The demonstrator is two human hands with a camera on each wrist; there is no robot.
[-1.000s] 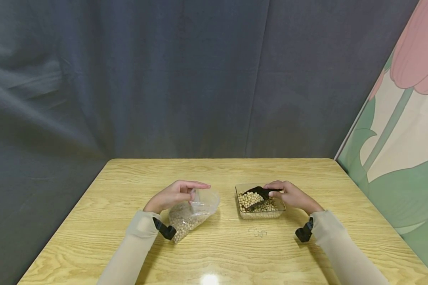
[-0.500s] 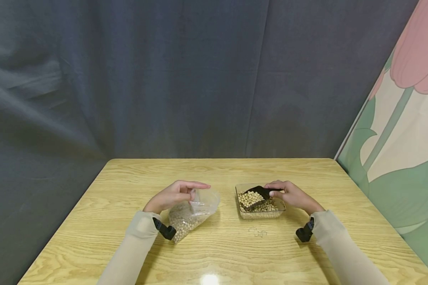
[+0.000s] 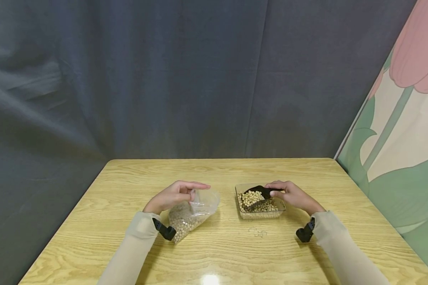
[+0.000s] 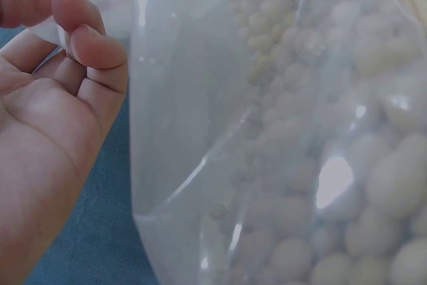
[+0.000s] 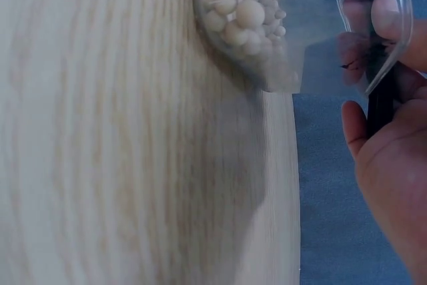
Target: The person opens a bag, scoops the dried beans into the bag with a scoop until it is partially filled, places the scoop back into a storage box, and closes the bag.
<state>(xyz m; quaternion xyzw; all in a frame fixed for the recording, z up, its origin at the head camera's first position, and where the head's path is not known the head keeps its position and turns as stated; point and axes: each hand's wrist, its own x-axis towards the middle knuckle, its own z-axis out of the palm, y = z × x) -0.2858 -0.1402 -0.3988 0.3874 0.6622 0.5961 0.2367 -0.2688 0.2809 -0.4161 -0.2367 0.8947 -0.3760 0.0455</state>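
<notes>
Seen on yellowish wood-grain table (image 3: 232, 257) | left of centre: clear plastic bag (image 3: 185, 222), lying aslant | right of that: clear rectangular container (image 3: 262, 215), upright | just before container: thin small loops (image 3: 260, 233), lying flat

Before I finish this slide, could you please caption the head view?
Left fingers hold a clear bag of beans while right fingers grip a loaded black scoop at a clear container.

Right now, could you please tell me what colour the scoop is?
The scoop is black, clearest in the head view.
</notes>
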